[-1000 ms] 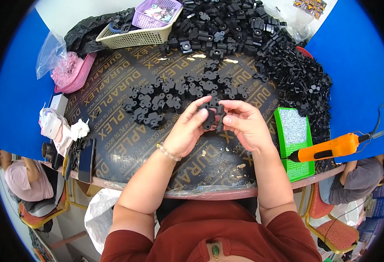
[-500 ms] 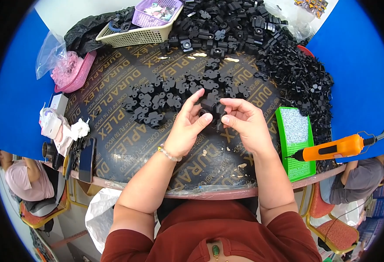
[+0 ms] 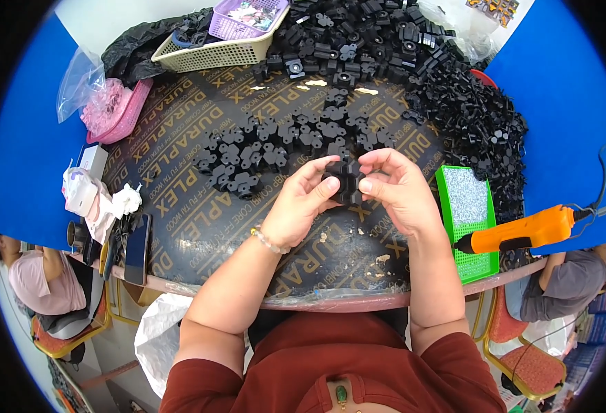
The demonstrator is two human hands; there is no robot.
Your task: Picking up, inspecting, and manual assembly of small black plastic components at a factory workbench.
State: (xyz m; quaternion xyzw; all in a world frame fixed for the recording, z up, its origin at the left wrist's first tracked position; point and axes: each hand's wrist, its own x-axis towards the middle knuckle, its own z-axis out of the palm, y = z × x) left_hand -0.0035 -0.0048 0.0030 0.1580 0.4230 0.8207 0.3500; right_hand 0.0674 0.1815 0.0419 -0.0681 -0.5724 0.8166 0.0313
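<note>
A black plastic part (image 3: 346,183) with lobed edges is held up between my two hands, over the near middle of the table. My left hand (image 3: 308,193) pinches its left side with thumb and fingers. On its right side, the thumb and fingertips of my right hand (image 3: 394,189) close in on the same part. Just beyond my hands, many similar black plastic parts (image 3: 251,155) stand grouped on the dark printed tabletop (image 3: 213,237). Fingers hide some of the held part's outline.
A green tray (image 3: 469,265) of small silvery pieces sits right, with an orange electric screwdriver (image 3: 523,231) over it. Heaps of black parts (image 3: 365,41) fill the back and right. Baskets, including a pink one (image 3: 129,113), stand left; a phone (image 3: 138,249) lies at the left edge.
Both hands have shifted slightly and turned the black part, so its lobed face shows more clearly. The orange screwdriver has swung a little to the left.
</note>
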